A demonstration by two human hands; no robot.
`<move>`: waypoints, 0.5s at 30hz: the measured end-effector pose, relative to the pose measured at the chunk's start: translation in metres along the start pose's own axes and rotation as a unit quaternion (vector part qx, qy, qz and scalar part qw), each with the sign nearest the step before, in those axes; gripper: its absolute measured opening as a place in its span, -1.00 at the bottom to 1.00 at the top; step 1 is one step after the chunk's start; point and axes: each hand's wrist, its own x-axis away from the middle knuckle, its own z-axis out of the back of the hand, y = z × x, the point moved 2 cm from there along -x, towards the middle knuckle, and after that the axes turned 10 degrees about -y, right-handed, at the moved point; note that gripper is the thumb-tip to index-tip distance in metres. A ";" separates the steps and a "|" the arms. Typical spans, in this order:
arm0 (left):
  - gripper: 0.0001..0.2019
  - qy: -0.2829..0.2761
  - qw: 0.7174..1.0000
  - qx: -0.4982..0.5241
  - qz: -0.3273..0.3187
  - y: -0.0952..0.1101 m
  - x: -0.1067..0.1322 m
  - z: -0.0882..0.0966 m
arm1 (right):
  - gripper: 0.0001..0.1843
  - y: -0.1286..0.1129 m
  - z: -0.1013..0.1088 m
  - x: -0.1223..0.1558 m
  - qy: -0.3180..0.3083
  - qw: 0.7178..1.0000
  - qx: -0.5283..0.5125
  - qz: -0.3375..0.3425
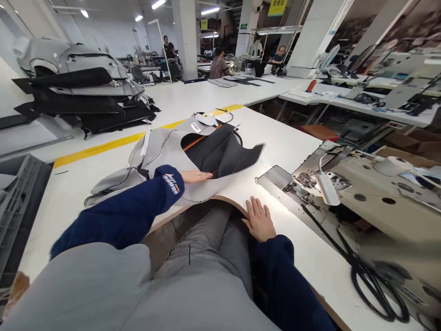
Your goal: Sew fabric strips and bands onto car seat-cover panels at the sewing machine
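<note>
A half-sewn grey fabric piece with black lining (pixel 165 147), apparently part of a bag, lies on the white table in front of me. My left hand (pixel 196 176) rests on it beside the black-lined opening, fingers stretched out to the right. The black flap (pixel 241 149) at its right is smeared by motion. Close to the table's curved front edge, my right hand (pixel 259 220) lies flat with its fingers spread, touching only the tabletop. Right of that hand stands a sewing machine (pixel 372 193) with a lit lamp (pixel 326 188). A barcode label (pixel 195 127) shows on the fabric.
Black scissors (pixel 370 276) lie beside the machine at the lower right. Yellow tape (pixel 99 149) crosses the table. Stacked grey and black bag pieces (pixel 86 87) fill the far left, above a grey plastic crate (pixel 24 216). Several people work at machines in the background.
</note>
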 end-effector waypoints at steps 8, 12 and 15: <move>-0.46 0.336 0.874 -0.087 0.340 -0.170 0.183 0.067 | -0.54 -0.023 0.068 -0.030 0.126 0.966 -0.218 0.060; -0.34 0.238 0.872 -0.149 0.401 -0.198 0.193 -0.020 | -0.63 -0.135 0.155 -0.100 0.126 0.916 -0.333 0.187; -0.49 0.227 0.889 -0.136 0.374 -0.187 0.182 -0.048 | -0.48 -0.235 0.187 -0.156 -0.022 0.936 -0.271 0.225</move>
